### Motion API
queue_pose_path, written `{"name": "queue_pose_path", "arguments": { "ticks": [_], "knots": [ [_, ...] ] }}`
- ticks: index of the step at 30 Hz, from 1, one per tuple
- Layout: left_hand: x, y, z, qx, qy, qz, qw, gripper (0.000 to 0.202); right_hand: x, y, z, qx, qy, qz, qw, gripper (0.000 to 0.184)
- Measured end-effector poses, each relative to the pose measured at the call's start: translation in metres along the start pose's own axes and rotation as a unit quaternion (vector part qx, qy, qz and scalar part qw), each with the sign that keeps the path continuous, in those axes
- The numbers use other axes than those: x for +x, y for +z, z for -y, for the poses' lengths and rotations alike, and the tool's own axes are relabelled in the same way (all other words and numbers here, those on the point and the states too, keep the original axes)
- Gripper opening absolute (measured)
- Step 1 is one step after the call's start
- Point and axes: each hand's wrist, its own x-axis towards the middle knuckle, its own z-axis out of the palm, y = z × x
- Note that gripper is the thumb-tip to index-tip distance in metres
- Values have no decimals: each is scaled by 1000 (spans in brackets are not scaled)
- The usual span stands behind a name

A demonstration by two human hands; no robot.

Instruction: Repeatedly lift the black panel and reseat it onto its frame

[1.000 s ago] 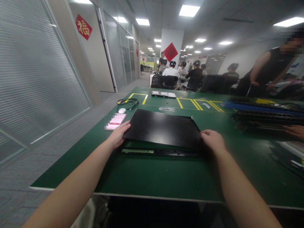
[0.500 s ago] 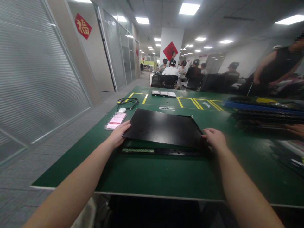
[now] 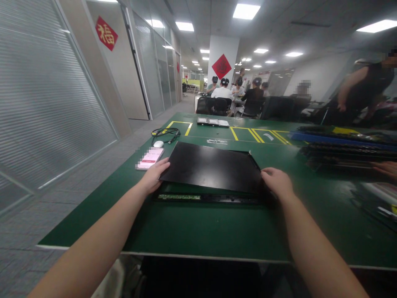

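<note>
A flat black panel point(image 3: 214, 165), glossy like a display screen, is tilted above a black frame on the green table point(image 3: 192, 231). My left hand point(image 3: 155, 174) grips the panel's left edge, thumb on top. At the right corner my right hand point(image 3: 276, 180) is closed on the panel's edge, its fingertips partly hidden beneath. Below the panel's near edge shows the frame's front strip point(image 3: 229, 199), with a green circuit board point(image 3: 179, 197) along its left part. The rest of the frame lies hidden under the panel.
Left of the panel are a phone point(image 3: 150, 158), a white mouse point(image 3: 158, 144) and a coiled black cable point(image 3: 166, 133). A case of small parts point(image 3: 213, 122) stands behind. Stacked black frames point(image 3: 344, 155) and another person's hand point(image 3: 386, 169) are at the right.
The panel and both hands hold nearly the same pose; the whole view has shifted slightly. In the background, the standing person at the right has moved a little.
</note>
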Motion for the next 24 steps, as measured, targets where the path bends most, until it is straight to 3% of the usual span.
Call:
{"name": "queue_pose_path", "arguments": {
  "ticks": [18,24],
  "knots": [
    [4,-4,7,-6,16,34,999,42,-1,-4,2,-16,4,2,1000,41],
    [3,-3,7,-9,17,32,999,34,-2,-5,2,-13,1,0,1000,40]
  ]
}}
